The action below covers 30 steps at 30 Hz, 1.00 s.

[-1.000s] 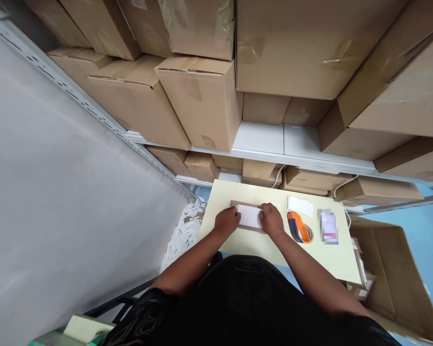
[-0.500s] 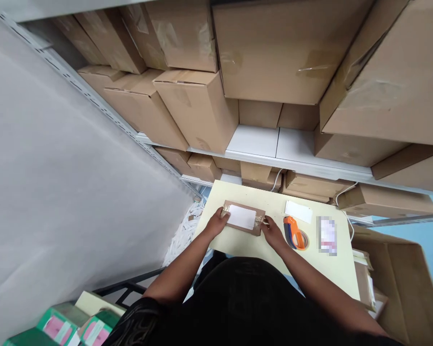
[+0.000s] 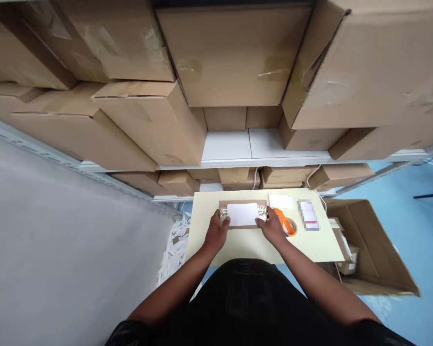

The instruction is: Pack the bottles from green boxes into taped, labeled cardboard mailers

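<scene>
Now the left hand (image 3: pixel 216 229) and right hand (image 3: pixel 272 228) are gripping the taped ends of the labelled cardboard parcel (image 3: pixel 242 214), lying flat on the counter (image 3: pixel 238 247) (tape dispenser (image 3: pixel 285 222) crowding the right); an elbow swing risks knocking it off.

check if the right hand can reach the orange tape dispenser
Probably yes: the right hand grips the labelled parcel at its right end, and the orange tape dispenser lies just beside it on the table, nothing between.

No writing is legible on the parcel's white label (image 3: pixel 242 214) or elsewhere.
</scene>
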### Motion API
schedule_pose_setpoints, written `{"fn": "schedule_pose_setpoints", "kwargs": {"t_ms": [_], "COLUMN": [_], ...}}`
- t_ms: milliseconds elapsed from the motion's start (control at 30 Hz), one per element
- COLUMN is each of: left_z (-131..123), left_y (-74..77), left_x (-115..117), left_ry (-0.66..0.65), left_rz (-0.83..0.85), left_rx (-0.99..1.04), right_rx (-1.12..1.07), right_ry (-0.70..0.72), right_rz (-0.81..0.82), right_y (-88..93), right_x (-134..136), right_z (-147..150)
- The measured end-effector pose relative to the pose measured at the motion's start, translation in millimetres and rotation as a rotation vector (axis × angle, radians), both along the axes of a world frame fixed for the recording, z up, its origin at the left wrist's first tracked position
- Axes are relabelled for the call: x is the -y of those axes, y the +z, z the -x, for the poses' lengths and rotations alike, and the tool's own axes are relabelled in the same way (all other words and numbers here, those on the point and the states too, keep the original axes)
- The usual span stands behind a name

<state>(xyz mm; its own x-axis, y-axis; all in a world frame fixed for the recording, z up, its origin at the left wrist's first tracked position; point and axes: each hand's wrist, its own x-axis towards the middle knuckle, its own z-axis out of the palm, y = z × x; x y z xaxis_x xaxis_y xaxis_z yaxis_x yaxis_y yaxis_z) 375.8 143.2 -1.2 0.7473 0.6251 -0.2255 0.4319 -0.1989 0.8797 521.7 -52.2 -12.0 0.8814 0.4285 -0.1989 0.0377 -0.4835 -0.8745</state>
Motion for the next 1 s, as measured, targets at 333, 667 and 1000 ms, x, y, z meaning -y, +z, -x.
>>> {"fn": "schedule_pose_setpoints", "kwargs": {"t_ms": [333,667,1000], "left_z": [-97.5,-237.3,-358.6], "left_y": [53.0,67.4,62.5], "left_x": [32.2,198.6,435.6], "left_ry": [-0.252,-0.537,-0.858], "left_rz": [0.048,0.01,-0.013], "left_rx": [0.09,0.096,0.102], "right_rx": [0.117,0.11,0.143], "right_ry": [-0.389,-0.668,-0.928], "right_rz": [0.016,-0.056,0.071], "right_y": [41.5,51.1,32.8], "right_x": [70.4,258.4,483.6], "right_z": [-34.7,-89.7,-120.9]}}
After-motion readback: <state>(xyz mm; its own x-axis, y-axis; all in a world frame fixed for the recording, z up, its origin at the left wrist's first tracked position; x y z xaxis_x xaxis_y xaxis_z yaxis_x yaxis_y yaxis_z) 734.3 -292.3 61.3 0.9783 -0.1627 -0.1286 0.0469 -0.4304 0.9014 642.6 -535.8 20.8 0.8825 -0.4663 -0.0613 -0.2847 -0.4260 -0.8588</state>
